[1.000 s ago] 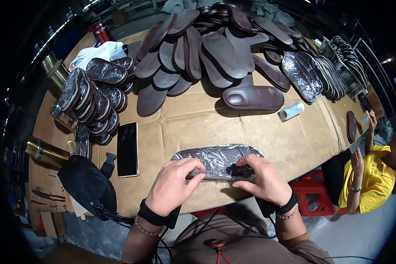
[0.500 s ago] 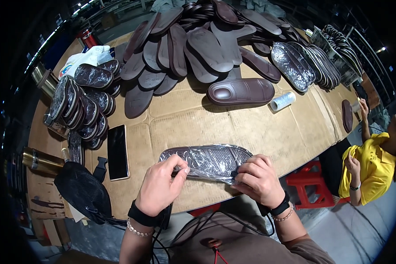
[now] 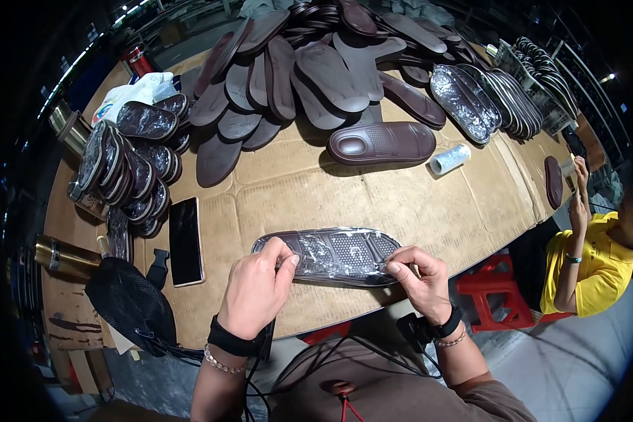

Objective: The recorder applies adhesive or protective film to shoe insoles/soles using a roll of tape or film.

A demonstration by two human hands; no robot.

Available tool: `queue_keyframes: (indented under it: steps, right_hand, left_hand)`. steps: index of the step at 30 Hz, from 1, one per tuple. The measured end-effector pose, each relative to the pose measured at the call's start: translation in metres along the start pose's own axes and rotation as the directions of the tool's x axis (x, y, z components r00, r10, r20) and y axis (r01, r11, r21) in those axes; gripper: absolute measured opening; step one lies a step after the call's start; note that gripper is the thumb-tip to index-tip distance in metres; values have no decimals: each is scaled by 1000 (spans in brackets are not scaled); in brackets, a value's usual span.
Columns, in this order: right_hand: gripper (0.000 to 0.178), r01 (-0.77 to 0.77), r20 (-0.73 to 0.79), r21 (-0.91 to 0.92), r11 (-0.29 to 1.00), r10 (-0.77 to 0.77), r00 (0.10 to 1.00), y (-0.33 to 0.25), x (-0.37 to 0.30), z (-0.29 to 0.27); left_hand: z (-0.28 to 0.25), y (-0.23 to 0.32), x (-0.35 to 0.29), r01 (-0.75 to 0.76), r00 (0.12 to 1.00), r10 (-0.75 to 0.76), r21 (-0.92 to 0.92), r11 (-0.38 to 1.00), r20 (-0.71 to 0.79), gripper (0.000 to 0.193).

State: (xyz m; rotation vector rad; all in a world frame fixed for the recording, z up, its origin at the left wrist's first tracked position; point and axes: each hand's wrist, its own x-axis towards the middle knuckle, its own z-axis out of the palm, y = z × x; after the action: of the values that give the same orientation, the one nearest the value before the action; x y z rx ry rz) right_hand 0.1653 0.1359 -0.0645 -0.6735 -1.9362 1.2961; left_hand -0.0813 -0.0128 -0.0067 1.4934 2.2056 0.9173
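Both hands hold a film-wrapped dark insole [image 3: 337, 257] lying flat near the worktop's [image 3: 401, 197] six o'clock edge. The left hand [image 3: 257, 292] pinches its nine o'clock end in a closed grip; the right hand [image 3: 418, 278] pinches film at its three o'clock end. A black phone [image 3: 186, 240] lies toward nine o'clock.

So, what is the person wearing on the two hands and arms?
Both forearms are bare, with no sleeves or gloves. The left hand has a black band at the wrist and a thin beaded bracelet below it. The right hand has a black strap like a watch, with a thin chain bracelet beside it. Dark cables hang near both wrists.
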Motion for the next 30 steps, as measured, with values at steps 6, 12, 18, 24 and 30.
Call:
queue_keyframes:
  steps: [6,12,18,24,30]
  right_hand:
    - [14,-163,-59,338,927,194,979,-6,6,-1]
    - [12,362,215,-369,856,-300,929,-21,26,-11]
    - [14,-49,62,-102,994,55,997,-12,28,7]
    - [16,-234,18,75,969,234,972,-1,36,13]
    - [15,-180,6,-25,983,181,984,8,46,10]
  left_hand:
    - [0,0,3,-7,1000,7,-1,1000,-16,19]
    - [-2,2,4,3,1000,-3,20,1000,1,18]
    - [-10,-6,4,35,998,-29,-111,993,60,17]
    - [-21,-13,12,78,987,-53,-163,984,149,17]
    - [-20,-10,24,104,985,-78,-166,981,152,17]
